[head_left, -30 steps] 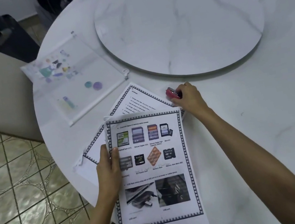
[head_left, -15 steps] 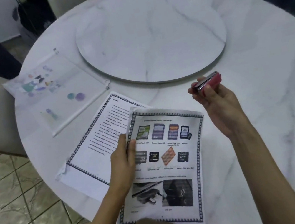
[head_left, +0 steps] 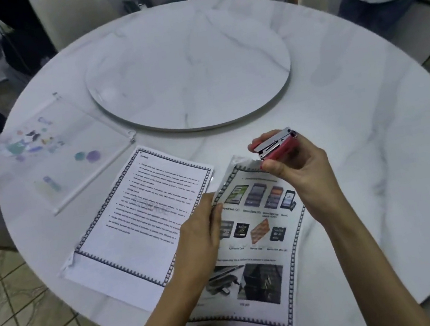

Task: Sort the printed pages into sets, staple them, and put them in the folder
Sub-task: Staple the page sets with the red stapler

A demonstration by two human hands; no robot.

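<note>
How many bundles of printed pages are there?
2: the text pages flat on the table, and the picture pages held by the left hand. Sheets underneath are hidden.

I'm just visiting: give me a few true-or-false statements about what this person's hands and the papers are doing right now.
1. The right hand holds a red stapler. True.
2. The left hand is empty. False: it grips the picture pages.
3. The text pages are inside the clear folder. False: they lie on the table beside it.
4. The stapler is at the picture pages' top corner. True.
</note>
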